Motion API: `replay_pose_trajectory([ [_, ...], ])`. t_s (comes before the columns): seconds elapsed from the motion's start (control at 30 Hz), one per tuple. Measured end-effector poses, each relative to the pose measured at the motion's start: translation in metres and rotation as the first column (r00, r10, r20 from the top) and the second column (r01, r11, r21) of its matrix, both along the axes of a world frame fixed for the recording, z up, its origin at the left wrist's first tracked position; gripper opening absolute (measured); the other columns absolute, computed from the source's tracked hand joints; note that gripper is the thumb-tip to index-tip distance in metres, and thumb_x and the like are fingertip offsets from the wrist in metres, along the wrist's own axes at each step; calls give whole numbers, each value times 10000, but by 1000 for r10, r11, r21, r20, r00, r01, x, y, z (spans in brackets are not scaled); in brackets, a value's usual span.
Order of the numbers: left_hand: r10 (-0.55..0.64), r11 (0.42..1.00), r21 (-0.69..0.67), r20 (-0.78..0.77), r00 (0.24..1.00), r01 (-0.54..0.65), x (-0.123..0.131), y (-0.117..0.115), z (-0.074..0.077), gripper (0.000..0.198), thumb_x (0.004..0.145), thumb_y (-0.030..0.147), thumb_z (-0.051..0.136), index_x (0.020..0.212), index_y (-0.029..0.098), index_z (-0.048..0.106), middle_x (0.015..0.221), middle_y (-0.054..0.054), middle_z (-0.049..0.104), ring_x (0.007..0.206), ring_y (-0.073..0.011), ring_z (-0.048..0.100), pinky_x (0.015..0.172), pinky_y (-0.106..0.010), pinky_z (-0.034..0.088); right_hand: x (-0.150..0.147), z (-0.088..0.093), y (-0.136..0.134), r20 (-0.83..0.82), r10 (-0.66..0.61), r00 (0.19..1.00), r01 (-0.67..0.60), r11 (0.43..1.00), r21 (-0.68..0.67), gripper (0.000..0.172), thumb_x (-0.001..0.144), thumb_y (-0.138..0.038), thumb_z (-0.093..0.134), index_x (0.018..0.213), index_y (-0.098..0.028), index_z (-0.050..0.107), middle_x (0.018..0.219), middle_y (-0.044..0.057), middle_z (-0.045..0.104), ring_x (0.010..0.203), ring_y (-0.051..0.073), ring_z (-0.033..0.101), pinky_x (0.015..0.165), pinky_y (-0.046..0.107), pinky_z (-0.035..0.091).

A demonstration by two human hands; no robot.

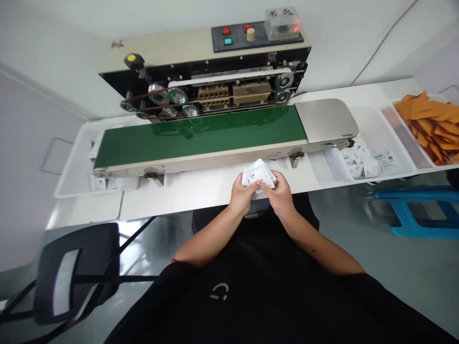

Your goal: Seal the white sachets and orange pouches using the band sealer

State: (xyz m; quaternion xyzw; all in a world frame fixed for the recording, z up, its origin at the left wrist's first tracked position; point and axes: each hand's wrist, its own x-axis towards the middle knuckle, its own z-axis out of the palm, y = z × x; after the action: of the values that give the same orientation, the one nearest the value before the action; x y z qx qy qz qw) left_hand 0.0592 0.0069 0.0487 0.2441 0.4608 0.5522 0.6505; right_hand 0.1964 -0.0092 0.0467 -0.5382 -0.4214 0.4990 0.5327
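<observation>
Between my two hands is a small stack of white printed sachets (258,173), fanned a little out of line. My left hand (242,195) is closed on the stack's left side, its thumb lying across the front. On the right side my right hand (280,192) grips the same stack, thumb on top. Both hands are just above the front edge of the white table (201,191). Beyond them runs the green conveyor belt (201,136) of a band sealing machine (211,62); the sachets are apart from it.
A white bin (398,138) with loose sachets stands right of the belt, beside a bin of orange pouches (430,119). Another white bin (68,177) sits under the belt's left end. A black chair (79,272) and a blue stool (412,196) flank me.
</observation>
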Motion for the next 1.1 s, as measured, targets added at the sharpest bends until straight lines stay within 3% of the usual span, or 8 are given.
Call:
replay_pose_trajectory([
  [0.1,-58,998,-29,92,994,60,-7,7,-2,679,655,522,1009,1131,179,667,1054,-80,794,978,-261,771,918,-406,623,5,-1,10,-43,93,995,-93,996,-5,494,827,-440,871,1258,-257,713,1138,52,752,1004,233,705,862,347,601],
  [0.3,-158,987,8,118,980,158,-24,27,-10,741,611,570,1022,1114,173,650,1008,-90,804,987,-296,787,922,-446,629,16,-7,28,-95,202,975,-210,975,-77,523,825,-443,863,1294,-236,762,938,24,732,688,132,577,567,255,497],
  [0.57,-234,972,16,123,964,234,-32,41,-17,726,636,626,993,1091,159,674,990,-107,810,1013,-320,788,934,-454,618,31,-7,35,17,319,948,-318,946,-63,522,868,-422,832,1369,-280,791,1035,31,653,736,134,681,627,283,626],
  [0.7,-239,970,-17,72,968,241,-32,48,-17,661,636,503,1027,1082,147,694,964,-87,805,899,-264,780,877,-412,617,43,2,39,94,362,927,-356,931,-80,564,862,-370,827,1421,-316,766,1020,25,685,782,152,688,673,297,645],
  [0.8,-178,982,-50,51,983,180,-30,53,-18,650,620,454,1039,1091,157,705,942,-57,798,833,-225,762,819,-370,613,46,4,41,94,288,953,-277,954,-118,557,822,-358,860,1371,-300,786,1051,30,757,745,150,664,640,292,615],
  [0.93,-116,993,-25,31,993,117,-26,55,-26,704,583,486,1047,1107,161,706,948,-47,798,831,-211,757,794,-340,615,37,0,41,-44,2,999,-8,991,-136,465,694,-347,950,1111,-205,800,861,34,752,667,145,620,566,268,527],
  [1.03,-105,994,8,2,995,105,-23,53,-31,729,581,477,1049,1139,163,701,1004,-66,811,878,-224,771,819,-346,624,25,-2,38,-150,-181,972,154,973,-175,377,730,-430,932,917,-190,709,826,33,724,684,140,632,565,250,517],
  [1.1,-114,993,21,-3,993,114,-23,52,-34,716,605,463,1042,1157,162,700,1042,-84,817,914,-240,780,854,-371,633,18,-1,35,-205,-237,950,191,956,-224,423,785,-516,890,948,-210,648,938,43,749,760,159,693,582,250,553],
])
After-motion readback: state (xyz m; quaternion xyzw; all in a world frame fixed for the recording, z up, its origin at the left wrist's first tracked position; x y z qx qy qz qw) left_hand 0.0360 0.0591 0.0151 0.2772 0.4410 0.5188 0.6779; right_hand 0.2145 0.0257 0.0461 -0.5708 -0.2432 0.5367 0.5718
